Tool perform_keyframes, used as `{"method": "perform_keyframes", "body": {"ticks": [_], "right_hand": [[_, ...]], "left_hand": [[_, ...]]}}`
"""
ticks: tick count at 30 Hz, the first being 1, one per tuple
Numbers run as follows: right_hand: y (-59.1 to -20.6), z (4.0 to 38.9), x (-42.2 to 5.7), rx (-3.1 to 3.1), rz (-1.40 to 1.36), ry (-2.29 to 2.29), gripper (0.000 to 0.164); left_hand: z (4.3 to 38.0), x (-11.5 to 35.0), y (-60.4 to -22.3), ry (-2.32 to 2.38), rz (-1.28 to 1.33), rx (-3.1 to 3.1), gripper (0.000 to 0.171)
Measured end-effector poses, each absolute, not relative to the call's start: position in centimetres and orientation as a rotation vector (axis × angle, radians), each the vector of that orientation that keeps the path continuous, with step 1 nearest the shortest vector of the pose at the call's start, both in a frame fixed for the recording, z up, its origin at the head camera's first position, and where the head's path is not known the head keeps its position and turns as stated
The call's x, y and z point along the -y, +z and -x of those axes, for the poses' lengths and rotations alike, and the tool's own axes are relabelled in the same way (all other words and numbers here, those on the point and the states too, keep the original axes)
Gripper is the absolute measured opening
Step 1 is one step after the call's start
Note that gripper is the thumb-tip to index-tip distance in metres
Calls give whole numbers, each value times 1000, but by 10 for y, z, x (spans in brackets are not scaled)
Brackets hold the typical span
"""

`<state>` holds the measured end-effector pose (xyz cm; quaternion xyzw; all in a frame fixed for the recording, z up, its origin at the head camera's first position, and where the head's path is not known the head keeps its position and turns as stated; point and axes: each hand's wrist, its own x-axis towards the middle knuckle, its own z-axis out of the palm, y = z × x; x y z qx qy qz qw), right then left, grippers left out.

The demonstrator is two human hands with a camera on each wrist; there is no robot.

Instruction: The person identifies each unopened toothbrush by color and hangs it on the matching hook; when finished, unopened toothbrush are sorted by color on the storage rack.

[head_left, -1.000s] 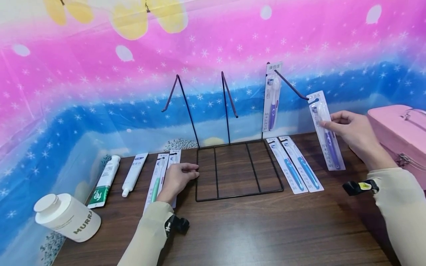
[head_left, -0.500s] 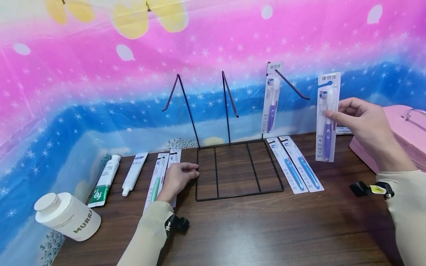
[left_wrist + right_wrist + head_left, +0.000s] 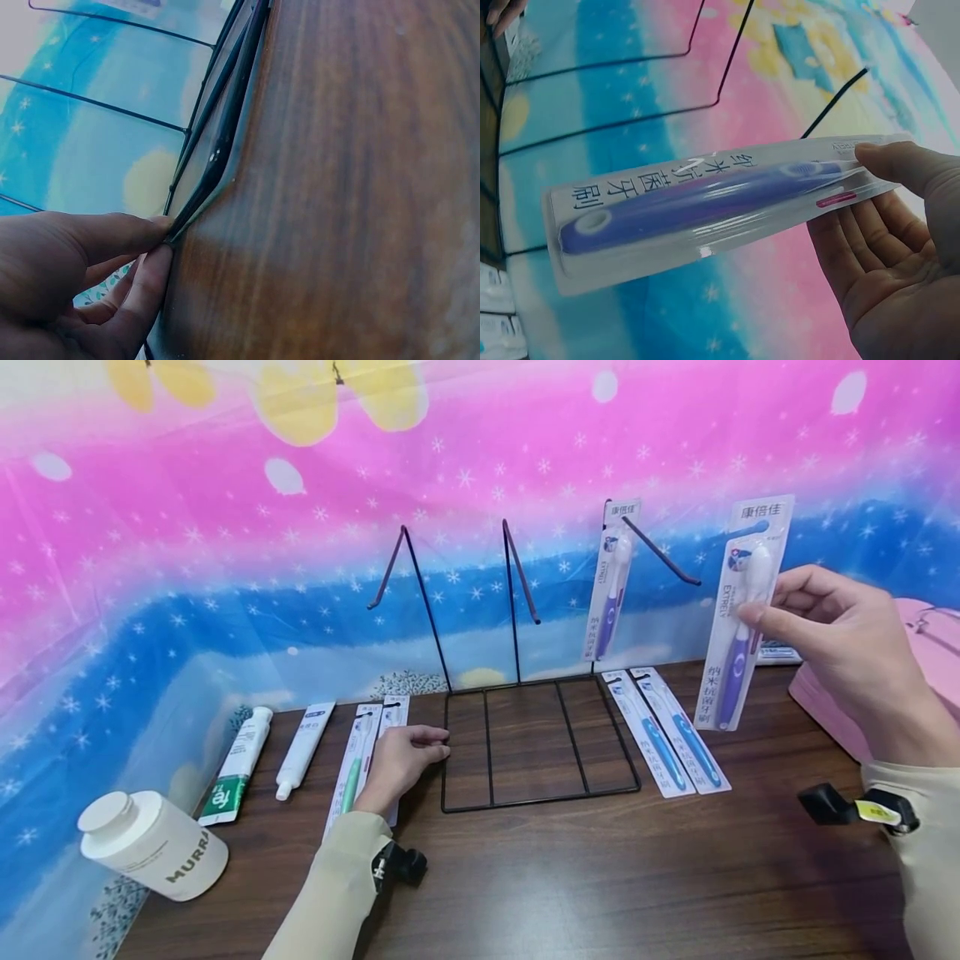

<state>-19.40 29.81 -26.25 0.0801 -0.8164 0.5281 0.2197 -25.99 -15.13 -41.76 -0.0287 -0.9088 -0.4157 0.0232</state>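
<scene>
While the left hand pinches the wire rack (best held firm), the right hand pinches the purple toothbrush pack, ideally clear of its slot.

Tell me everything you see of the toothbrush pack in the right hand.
The toothbrush pack is long, narrow white card, apparently under clear plastic, with dark print and a slot near the top. It holds a purple-handled, pale-headed brush. It is clear of the table, nearly upright, top leaning right in the head view, apart from the nearest rack prong. The right hand's grip pinches it, thumb in front.
</scene>
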Motion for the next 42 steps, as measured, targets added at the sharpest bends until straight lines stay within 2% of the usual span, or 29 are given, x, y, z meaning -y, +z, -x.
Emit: {"method": "perform_keyframes", "body": {"ticks": [10,16,23,30,42], "right_hand": [[-253,170,-279,2217,-257,1403,30],[-245,156,-265,1995,-438,1681,27],[-242,142,-236,2210,-506,1455,21],[-251,149,-204,2278,-689,1499,19],[-258,160,-167,2320,-681,1661,21]], "left_hand": [[257,152,-415,-1278,80,2827,20],[258,152,-413,-1288,75,2824,20],[257,151,-413,-1302,51,2821,19],[257,151,-416,-1296,60,2819,20],[259,153,-418,-1281,64,2810,19]]}}
